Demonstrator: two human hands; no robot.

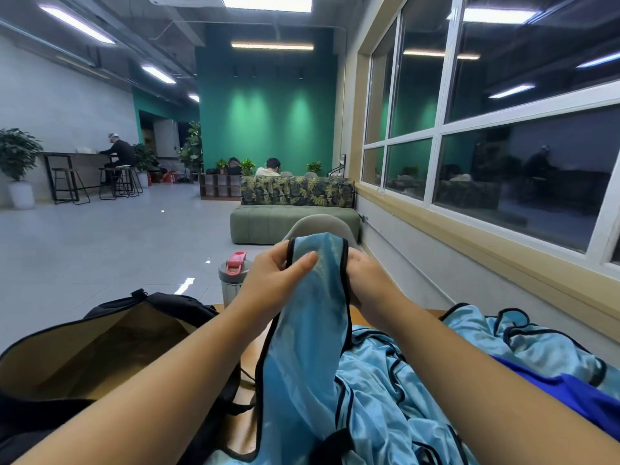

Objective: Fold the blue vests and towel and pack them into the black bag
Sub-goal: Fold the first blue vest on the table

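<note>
both hands meet at frame centre: the left hand [280, 268] pinches the black-trimmed top edge of a blue vest [303, 333], the right hand [364, 280] grips its other edge. the vest's long axis hangs toward the lower frame. the open black bag [100, 350] sits lower left, nearer the left arm. more vests [503, 344] heap lower right. no readable writing on them.

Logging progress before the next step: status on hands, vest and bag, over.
Left hand and right hand both grip the raised vest. Black bag open at left, nothing packed in view. More vests heaped at right.
</note>
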